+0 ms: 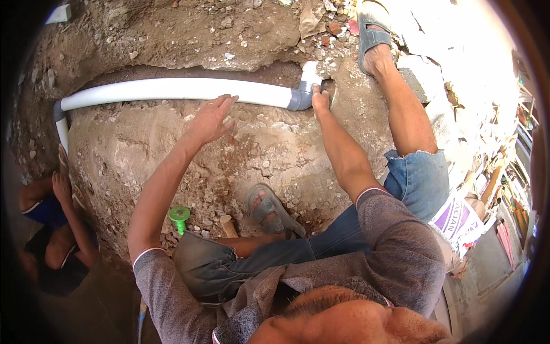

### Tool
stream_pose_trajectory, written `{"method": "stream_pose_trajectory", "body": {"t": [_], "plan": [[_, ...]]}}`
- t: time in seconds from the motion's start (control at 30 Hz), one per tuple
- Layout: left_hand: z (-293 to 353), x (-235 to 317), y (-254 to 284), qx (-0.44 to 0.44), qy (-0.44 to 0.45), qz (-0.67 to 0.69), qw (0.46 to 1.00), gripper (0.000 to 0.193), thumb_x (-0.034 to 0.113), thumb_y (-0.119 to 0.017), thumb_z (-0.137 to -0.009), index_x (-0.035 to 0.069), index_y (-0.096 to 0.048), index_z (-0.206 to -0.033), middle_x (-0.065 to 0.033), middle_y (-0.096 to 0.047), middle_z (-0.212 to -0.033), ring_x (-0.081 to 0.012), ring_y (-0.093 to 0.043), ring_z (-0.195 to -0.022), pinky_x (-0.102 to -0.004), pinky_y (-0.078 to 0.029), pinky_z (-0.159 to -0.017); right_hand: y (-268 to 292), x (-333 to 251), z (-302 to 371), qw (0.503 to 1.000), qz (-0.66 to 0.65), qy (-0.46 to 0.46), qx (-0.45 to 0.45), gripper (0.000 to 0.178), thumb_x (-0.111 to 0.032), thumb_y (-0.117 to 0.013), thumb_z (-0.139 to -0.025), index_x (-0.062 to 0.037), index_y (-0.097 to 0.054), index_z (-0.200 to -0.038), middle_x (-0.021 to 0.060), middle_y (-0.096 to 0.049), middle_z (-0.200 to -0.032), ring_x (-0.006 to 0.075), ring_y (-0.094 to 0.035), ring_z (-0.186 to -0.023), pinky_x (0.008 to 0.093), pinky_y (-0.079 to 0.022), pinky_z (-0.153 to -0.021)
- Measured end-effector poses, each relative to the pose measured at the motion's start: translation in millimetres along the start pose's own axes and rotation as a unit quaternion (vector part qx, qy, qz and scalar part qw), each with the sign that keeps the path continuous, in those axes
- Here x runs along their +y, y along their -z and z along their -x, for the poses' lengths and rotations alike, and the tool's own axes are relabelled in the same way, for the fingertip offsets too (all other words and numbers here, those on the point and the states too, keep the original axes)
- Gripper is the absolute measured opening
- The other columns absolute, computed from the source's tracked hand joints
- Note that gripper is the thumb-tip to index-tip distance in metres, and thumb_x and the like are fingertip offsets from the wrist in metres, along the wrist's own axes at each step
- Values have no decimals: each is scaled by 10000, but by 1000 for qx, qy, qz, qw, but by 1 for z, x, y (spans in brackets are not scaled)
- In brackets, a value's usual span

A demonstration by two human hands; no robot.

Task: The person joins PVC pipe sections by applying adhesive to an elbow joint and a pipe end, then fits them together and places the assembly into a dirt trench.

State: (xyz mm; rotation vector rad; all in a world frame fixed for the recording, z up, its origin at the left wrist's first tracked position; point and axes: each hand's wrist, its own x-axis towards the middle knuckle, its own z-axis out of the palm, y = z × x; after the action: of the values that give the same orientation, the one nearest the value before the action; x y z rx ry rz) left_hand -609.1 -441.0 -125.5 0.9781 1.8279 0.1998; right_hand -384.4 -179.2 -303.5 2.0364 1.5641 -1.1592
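Note:
A long white plastic pipe [177, 90] lies in a shallow dirt trench. A grey elbow [299, 98] sits at its right end, with a short white pipe piece [310, 71] rising from it toward the far side. My right hand [321, 103] is closed at the elbow, thumb against its side; the other fingers are partly hidden. My left hand [213, 119] hovers over the near edge of the trench, close to the pipe, fingers spread and holding nothing. At the pipe's left end, another grey elbow [58, 110] joins a white pipe [63, 135] running nearer.
Another person's hand [62, 186] is at the lower left, near that pipe. A green plastic piece [179, 215] and a wooden handle [228, 226] lie by my knee. My sandalled feet straddle rubble. A white-and-purple bag [458, 221] and scrap pile are on the right.

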Motion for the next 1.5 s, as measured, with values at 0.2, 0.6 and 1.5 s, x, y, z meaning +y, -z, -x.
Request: {"method": "stream_pose_trajectory", "body": {"t": [0.2,0.6,1.5], "plan": [[-114,-18,-65,40,-51,-154,986,787,388,-663,-794,159,-250,-1423,-162,-372,-1387,-341,-373,-1283,-465,-266,-1087,-16,19,-43,948,-305,22,-88,813,-613,-487,-846,19,-374,-1345,174,-454,-1319,280,-455,-1179,378,-337,-1012],[-180,-32,-62,-171,14,-182,968,947,615,-674,-681,220,-246,-1428,-172,-483,-1296,-324,-604,-1019,-505,-395,-980,-32,13,-49,888,-453,-57,-47,707,-613,-363,-900,-38,-419,-1309,103,-503,-1274,249,-518,-1119,396,-409,-953],[-186,-26,-68,-165,41,-156,973,893,513,-742,-634,213,-346,-1376,-127,-443,-1366,-320,-545,-1131,-497,-388,-992,-48,22,-61,856,-509,-93,-2,564,-479,-348,-948,-4,-527,-1195,99,-590,-1153,252,-588,-987,377,-446,-884]]}}
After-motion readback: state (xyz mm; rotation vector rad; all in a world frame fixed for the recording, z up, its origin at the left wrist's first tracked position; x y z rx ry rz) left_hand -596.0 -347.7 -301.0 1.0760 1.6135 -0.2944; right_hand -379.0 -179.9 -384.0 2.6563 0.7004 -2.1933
